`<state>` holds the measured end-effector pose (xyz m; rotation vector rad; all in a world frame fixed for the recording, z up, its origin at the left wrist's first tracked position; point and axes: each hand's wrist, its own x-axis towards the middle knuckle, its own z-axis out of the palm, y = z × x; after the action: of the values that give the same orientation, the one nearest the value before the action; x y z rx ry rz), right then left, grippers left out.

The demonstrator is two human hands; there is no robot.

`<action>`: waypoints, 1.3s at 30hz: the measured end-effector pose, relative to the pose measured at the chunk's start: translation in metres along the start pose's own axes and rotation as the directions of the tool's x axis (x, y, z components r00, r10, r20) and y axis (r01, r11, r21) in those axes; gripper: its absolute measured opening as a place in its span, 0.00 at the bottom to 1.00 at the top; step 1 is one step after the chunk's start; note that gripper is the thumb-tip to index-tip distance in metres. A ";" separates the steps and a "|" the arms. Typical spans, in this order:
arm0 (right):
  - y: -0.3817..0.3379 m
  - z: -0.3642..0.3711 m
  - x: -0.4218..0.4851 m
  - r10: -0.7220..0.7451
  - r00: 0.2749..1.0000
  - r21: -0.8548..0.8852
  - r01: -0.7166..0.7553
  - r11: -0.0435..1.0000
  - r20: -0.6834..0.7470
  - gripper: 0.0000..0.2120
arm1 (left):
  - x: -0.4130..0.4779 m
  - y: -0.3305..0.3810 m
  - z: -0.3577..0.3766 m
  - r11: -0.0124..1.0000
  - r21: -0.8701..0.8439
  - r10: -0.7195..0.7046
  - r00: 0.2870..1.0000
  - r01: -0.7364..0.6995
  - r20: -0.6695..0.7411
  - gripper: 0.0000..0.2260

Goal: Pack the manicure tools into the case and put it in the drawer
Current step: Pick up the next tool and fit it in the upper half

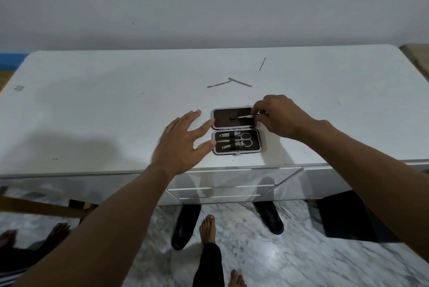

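A small brown manicure case lies open on the white dresser top. Its near half holds scissors and clippers under an elastic strap. My right hand pinches a thin metal tool over the far half of the case, its tip near the strap there. My left hand is spread flat with straight fingers, fingertips touching the case's left edge. Three more thin metal tools lie loose farther back: two meeting in a V, and one small stick.
Drawer fronts run below the dresser's front edge, all closed. Bare feet and dark shoes stand on the marble floor underneath. The wall rises right behind the dresser. A wooden piece crosses low at the left.
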<state>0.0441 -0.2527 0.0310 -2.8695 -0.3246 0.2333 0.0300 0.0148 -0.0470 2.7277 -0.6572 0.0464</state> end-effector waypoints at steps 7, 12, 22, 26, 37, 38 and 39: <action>0.003 0.003 -0.006 -0.025 0.999 -0.013 0.025 1.000 -0.037 0.19 | 0.000 0.000 0.001 1.000 -0.013 -0.010 1.000 0.010 -0.008 0.26; -0.001 -0.001 -0.005 -0.038 0.997 -0.032 0.036 0.999 -0.061 0.13 | 0.000 0.001 0.001 1.000 -0.015 -0.008 1.000 0.007 -0.013 0.26; -0.016 0.004 0.009 -0.054 0.997 0.005 0.054 0.999 -0.062 0.08 | 0.000 0.001 -0.001 1.000 -0.026 -0.010 1.000 0.010 -0.011 0.27; -0.018 0.006 0.013 -0.045 0.997 0.013 0.046 0.999 -0.055 0.08 | 0.000 0.002 -0.001 0.999 -0.029 -0.013 1.000 0.013 -0.011 0.27; -0.019 0.011 0.022 -0.019 1.000 0.064 0.020 0.998 -0.018 0.10 | 0.000 0.001 0.000 1.000 -0.018 -0.011 1.000 0.011 -0.001 0.27; -0.019 0.011 0.023 -0.017 1.000 0.068 0.018 0.998 -0.015 0.10 | 0.000 0.001 0.000 1.000 -0.020 -0.011 1.000 0.011 0.000 0.27; -0.019 0.011 0.024 -0.015 1.000 0.072 0.015 0.997 -0.011 0.10 | 0.000 0.001 0.000 1.000 -0.020 -0.012 1.000 0.012 0.000 0.27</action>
<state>0.0613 -0.2268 0.0218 -2.7950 -0.3289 0.2227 0.0296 0.0140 -0.0468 2.7122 -0.6377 0.0372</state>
